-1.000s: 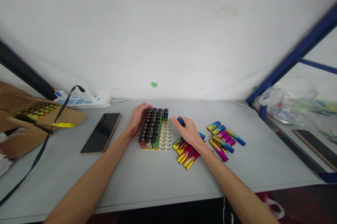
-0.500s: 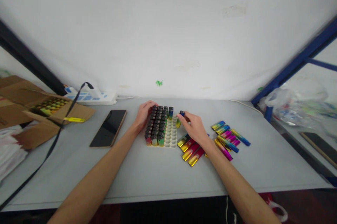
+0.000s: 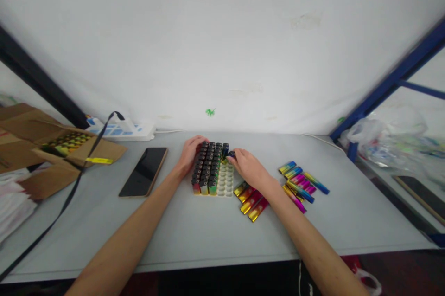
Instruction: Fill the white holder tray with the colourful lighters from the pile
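- Left hand, centre of the frame: fingers curled, palm down, bare forearm running to the lower left.
- Right hand, just right of centre: fingertips pinched together, forearm running to the lower right.

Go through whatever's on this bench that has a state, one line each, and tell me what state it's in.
Tray: partly filled, right-hand slots empty.
Lighter: gripped, tilted over the tray's far end.
Right hand: shut on the lighter.
Left hand: resting against the tray's left side.
Loose lighters: lying flat.
Phone: screen dark.
Cardboard box: open.
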`<state>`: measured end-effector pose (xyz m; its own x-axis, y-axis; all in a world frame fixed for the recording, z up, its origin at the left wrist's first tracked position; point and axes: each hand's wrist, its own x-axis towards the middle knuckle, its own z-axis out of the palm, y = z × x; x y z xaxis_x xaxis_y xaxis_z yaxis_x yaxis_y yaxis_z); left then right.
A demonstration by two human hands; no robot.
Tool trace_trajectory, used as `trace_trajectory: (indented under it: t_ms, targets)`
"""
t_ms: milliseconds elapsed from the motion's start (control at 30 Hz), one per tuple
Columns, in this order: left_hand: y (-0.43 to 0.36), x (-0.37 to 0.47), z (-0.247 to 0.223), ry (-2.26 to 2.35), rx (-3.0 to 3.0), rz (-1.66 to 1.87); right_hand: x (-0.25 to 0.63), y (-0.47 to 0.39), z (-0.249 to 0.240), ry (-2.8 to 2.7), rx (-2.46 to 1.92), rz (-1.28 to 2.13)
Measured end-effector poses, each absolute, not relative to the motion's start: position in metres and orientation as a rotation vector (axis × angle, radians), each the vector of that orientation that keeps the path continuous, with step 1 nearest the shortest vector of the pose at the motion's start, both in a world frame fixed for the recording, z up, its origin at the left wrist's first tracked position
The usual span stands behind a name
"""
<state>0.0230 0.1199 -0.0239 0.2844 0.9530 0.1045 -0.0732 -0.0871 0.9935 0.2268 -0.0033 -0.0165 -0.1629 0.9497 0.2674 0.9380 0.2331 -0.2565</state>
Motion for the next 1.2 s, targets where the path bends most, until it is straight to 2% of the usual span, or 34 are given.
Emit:
trace_trajectory:
  t_ms: [367,600,933,1200]
  targets:
    - [0.123,0.022,-0.026,0.883,1.319,1.061,0.228,0.002,0.026,-2.377,-1.83,0.141]
    - [0.123,0.022,-0.026,0.883,1.333,1.078,0.223,0.01,0.017,-2.302,-1.829,0.237]
    - [0.123,0.022,-0.028,0.885,1.353,1.084,0.294,-0.034,-0.001,-2.278,-1.522,0.613]
    - [0.126,0.021,-0.031,0.884,1.358,1.082,0.298,-0.033,0.001,-2.28,-1.418,0.743]
